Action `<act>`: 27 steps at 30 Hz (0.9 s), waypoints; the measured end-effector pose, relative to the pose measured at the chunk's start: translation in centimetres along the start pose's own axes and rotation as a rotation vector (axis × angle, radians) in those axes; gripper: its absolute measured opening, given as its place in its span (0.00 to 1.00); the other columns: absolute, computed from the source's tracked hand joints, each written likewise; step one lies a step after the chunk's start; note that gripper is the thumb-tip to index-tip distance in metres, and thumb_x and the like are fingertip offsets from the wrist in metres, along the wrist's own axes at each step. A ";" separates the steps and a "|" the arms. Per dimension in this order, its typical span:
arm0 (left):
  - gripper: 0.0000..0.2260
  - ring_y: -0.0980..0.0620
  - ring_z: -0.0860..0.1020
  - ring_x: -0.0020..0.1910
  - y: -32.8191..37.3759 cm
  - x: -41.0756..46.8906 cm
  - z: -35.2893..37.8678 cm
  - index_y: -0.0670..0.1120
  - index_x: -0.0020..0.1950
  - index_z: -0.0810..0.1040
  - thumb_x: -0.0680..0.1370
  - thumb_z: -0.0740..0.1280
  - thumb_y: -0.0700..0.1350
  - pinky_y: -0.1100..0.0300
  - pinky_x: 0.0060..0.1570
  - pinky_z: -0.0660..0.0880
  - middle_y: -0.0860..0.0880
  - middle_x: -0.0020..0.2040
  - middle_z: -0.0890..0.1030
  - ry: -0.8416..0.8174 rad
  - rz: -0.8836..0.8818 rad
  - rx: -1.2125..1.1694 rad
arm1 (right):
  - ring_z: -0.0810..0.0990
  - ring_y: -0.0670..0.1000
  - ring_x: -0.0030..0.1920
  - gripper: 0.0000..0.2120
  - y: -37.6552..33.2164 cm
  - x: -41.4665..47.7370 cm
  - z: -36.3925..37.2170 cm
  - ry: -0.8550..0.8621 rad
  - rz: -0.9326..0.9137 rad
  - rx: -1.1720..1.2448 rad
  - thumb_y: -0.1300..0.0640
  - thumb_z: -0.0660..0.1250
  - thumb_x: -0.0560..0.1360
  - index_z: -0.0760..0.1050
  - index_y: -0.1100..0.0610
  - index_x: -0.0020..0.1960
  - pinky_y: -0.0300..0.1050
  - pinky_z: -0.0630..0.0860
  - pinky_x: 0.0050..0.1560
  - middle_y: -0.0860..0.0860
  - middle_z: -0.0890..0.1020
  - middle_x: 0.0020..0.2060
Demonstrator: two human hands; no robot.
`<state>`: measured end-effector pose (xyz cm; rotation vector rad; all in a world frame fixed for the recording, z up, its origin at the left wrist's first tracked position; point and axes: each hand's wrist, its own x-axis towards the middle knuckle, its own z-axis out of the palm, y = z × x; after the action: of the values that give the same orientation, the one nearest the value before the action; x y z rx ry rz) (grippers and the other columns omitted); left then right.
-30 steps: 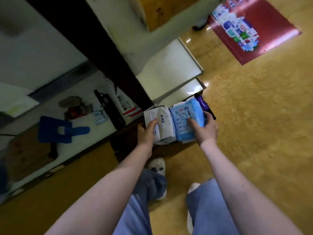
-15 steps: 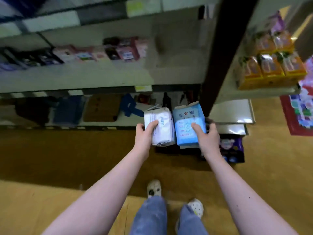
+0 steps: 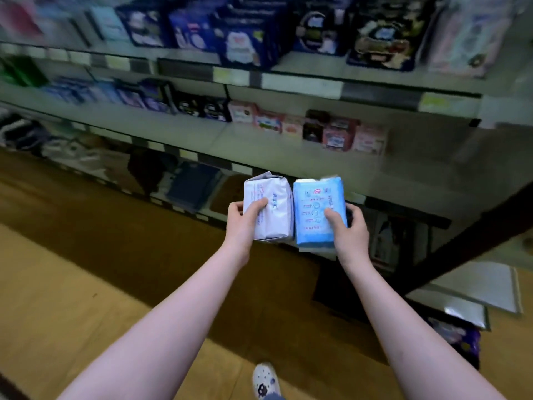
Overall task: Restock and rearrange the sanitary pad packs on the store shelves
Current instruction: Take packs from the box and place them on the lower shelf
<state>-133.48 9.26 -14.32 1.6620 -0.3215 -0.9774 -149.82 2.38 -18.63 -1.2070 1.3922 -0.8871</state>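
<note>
Store shelving (image 3: 288,82) fills the upper half of the head view, and all of it is blurred. The middle shelf (image 3: 187,131) is taken as the reference.

- **On the middle shelf:** a row of pink and red packs (image 3: 331,131) stands toward the right end, with dark packs (image 3: 202,106) to their left. Bare board shows in front of the row.
- **Above the middle shelf:** large dark blue packs (image 3: 245,33).
- **Below the middle shelf:** a dim bottom tier whose contents cannot be identified, then a brown and tan floor (image 3: 72,284). One patterned white shoe (image 3: 266,379) shows at the lower edge.
- **Below and right of the middle shelf:** a dark slanting post (image 3: 467,243), pale flat panels (image 3: 484,287) and a purple pack (image 3: 458,339) low by the floor.

**Task items:** a white pack (image 3: 271,215) and a blue pack (image 3: 314,215) are held upright and side by side, touching, in the air just below and in front of the middle shelf.

- The left hand (image 3: 242,223) is clamped on the white pack, thumb across its front and fingers round its left side.
- The right hand (image 3: 350,229) grips the blue pack in the same way from the right.

**Assessment:** the step in hand appears to be carrying stock to the shelving, and neither pack is placed yet. The next move likely calls for these actions:

- Lift the packs to whichever tier holds matching stock.
- Pick a free gap.
- Set each pack upright, face outward.

Blur prevents matching the packs to a tier. The wrapped packs look soft, so they may slump if stood without a neighbour.
</note>
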 end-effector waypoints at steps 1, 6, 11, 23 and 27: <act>0.17 0.54 0.78 0.44 1.2 0.6 -2.6 0.44 0.61 0.66 0.77 0.68 0.48 0.62 0.36 0.74 0.49 0.49 0.77 0.030 0.030 -0.033 | 0.78 0.50 0.53 0.16 -1.5 -0.5 2.7 -0.030 -0.027 -0.016 0.50 0.69 0.75 0.71 0.54 0.60 0.49 0.75 0.54 0.48 0.77 0.52; 0.15 0.53 0.78 0.43 5.5 2.3 -10.6 0.44 0.58 0.67 0.77 0.68 0.47 0.62 0.35 0.74 0.48 0.48 0.78 0.118 0.131 -0.134 | 0.79 0.52 0.54 0.17 -6.6 -1.9 11.1 -0.136 -0.117 -0.028 0.44 0.68 0.73 0.68 0.49 0.57 0.59 0.77 0.56 0.47 0.77 0.52; 0.15 0.53 0.79 0.42 8.5 3.0 -17.1 0.44 0.58 0.67 0.77 0.68 0.47 0.63 0.34 0.74 0.48 0.48 0.77 0.174 0.196 -0.196 | 0.79 0.53 0.55 0.17 -10.0 -3.7 17.4 -0.225 -0.182 -0.009 0.45 0.67 0.75 0.67 0.49 0.58 0.59 0.77 0.56 0.49 0.77 0.54; 0.14 0.51 0.79 0.44 10.7 6.1 -26.6 0.44 0.56 0.67 0.77 0.68 0.47 0.61 0.35 0.75 0.46 0.50 0.78 0.343 0.232 -0.295 | 0.80 0.51 0.54 0.16 -13.8 -4.6 28.5 -0.438 -0.211 0.041 0.48 0.67 0.76 0.68 0.52 0.60 0.47 0.79 0.48 0.48 0.77 0.52; 0.15 0.50 0.80 0.45 12.0 8.1 -28.1 0.44 0.57 0.68 0.76 0.68 0.48 0.60 0.36 0.75 0.46 0.50 0.79 0.397 0.241 -0.290 | 0.80 0.51 0.53 0.15 -14.8 -3.4 31.6 -0.510 -0.211 0.056 0.49 0.66 0.77 0.67 0.52 0.59 0.45 0.78 0.46 0.50 0.77 0.53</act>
<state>-104.51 18.90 -6.12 1.4694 -0.1024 -0.4737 -116.14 5.47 -9.44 -1.4325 0.8378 -0.6886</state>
